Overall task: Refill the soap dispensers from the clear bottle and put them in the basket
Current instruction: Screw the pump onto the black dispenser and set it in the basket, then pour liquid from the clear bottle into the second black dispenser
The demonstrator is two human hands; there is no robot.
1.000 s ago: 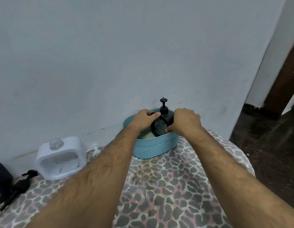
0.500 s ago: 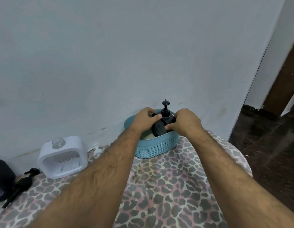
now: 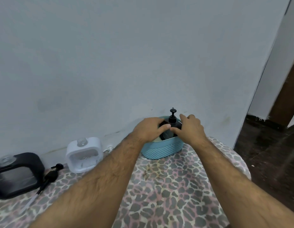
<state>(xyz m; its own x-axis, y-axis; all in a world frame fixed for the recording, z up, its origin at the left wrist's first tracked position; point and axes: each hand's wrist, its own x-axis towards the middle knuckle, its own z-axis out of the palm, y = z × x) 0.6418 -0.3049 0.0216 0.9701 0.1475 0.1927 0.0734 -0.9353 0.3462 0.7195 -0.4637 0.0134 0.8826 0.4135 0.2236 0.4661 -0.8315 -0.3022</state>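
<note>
Left hand [image 3: 148, 129] and right hand [image 3: 189, 128]: fingers grasping black pump-top soap dispenser [image 3: 172, 123], seating it upright inside far teal woven-pattern plastic basket [image 3: 161, 149].

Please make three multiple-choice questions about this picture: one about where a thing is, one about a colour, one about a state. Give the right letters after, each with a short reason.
1. Where is the black pump dispenser that both hands are on?
A. in the basket
B. on the floor
C. on top of the white dispenser

2. What colour is the basket?
A. red
B. light blue
C. yellow

3. What is the state of the white dispenser by the wall?
A. lying on its side in the basket
B. held in the right hand
C. standing on the cloth with its pump off

Answers:
1. A: its body sits inside the basket rim, between the left hand and the right hand.
2. B: its woven wall is light blue.
3. C: its neck is open, no hand touching it.
</note>
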